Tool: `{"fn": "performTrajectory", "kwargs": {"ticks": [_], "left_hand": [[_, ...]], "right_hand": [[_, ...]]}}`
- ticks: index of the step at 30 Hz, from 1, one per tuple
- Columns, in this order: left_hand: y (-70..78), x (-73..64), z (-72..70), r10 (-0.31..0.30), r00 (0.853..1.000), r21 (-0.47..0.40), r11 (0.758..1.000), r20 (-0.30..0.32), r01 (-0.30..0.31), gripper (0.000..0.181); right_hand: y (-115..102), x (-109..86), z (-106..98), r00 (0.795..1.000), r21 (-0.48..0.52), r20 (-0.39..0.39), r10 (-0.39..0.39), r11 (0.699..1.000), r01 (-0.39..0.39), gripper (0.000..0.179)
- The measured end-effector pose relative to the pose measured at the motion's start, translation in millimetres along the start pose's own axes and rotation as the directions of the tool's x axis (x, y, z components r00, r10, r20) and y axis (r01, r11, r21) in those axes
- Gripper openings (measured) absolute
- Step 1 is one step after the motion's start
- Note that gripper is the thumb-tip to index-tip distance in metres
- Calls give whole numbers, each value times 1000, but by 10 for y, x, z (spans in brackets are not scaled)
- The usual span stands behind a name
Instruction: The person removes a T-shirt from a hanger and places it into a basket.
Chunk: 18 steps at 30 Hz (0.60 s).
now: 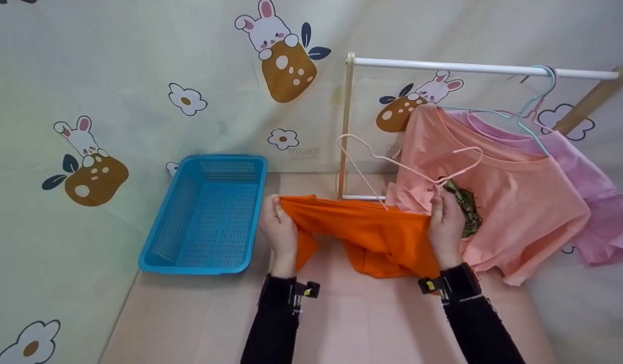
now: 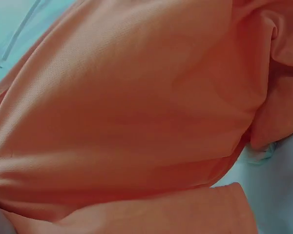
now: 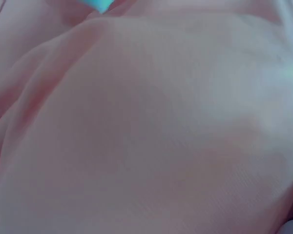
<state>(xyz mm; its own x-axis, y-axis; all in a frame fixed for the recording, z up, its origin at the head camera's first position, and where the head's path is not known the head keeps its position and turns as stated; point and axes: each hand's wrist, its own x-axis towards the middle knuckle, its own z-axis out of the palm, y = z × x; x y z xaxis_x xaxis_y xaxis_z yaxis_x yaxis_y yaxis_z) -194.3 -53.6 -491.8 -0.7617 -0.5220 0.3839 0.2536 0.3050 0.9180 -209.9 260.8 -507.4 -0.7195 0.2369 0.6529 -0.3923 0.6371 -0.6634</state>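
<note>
Head view: the left hand (image 1: 281, 227) and right hand (image 1: 446, 225) pinch opposite ends of the orange cloth (image 1: 392, 235) above the worktop (image 1: 341, 323); a basket (image 1: 195, 269) stands near the far-left corner, before a patterned wall (image 1: 139, 60).

Left wrist: soft folds suggest light, limp cloth, best held by its top edge.

Right wrist: pink cloth (image 3: 151, 126) hides the grip.

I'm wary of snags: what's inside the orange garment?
Part of the pink hanger seems to dip behind the front edge of the orange garment. The cloth covers anything deeper inside, so where that end lies cannot be seen.
</note>
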Motion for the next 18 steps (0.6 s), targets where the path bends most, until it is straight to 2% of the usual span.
{"fn": "performTrajectory", "kwargs": {"ticks": [2, 4, 7, 9, 11, 14, 16, 18], "left_hand": [[-13, -13, -8, 17, 998, 15, 1000, 68, -19, 19], [-21, -37, -11, 52, 988, 34, 998, 147, -58, 17], [-61, -83, 6, 133, 958, 69, 985, 255, -155, 16], [-100, -128, 30, 186, 923, 101, 967, 337, -232, 15], [-152, -185, 64, 233, 877, 123, 943, 421, -309, 13], [-236, -293, 127, 268, 810, 138, 910, 522, -391, 11], [-295, -362, 170, 284, 779, 151, 889, 560, -433, 11], [-345, -418, 201, 283, 760, 182, 868, 585, -462, 11]], "right_hand": [[-33, -12, 9, 1000, 44, -4, 21, 999, -21, 11], [-73, -3, 25, 1000, 122, 10, 10, 993, -11, 11], [-162, 36, 48, 1000, 239, 27, 12, 971, -18, 15], [-262, 78, 65, 999, 292, 33, 11, 956, -21, 17], [-435, 114, 64, 999, 299, 40, 10, 954, -22, 19], [-716, 168, 54, 999, 317, 50, 6, 948, -21, 20], [-881, 203, 49, 999, 356, 53, 3, 934, -21, 22], [-973, 247, 63, 999, 420, 54, -1, 907, -22, 23]]}}
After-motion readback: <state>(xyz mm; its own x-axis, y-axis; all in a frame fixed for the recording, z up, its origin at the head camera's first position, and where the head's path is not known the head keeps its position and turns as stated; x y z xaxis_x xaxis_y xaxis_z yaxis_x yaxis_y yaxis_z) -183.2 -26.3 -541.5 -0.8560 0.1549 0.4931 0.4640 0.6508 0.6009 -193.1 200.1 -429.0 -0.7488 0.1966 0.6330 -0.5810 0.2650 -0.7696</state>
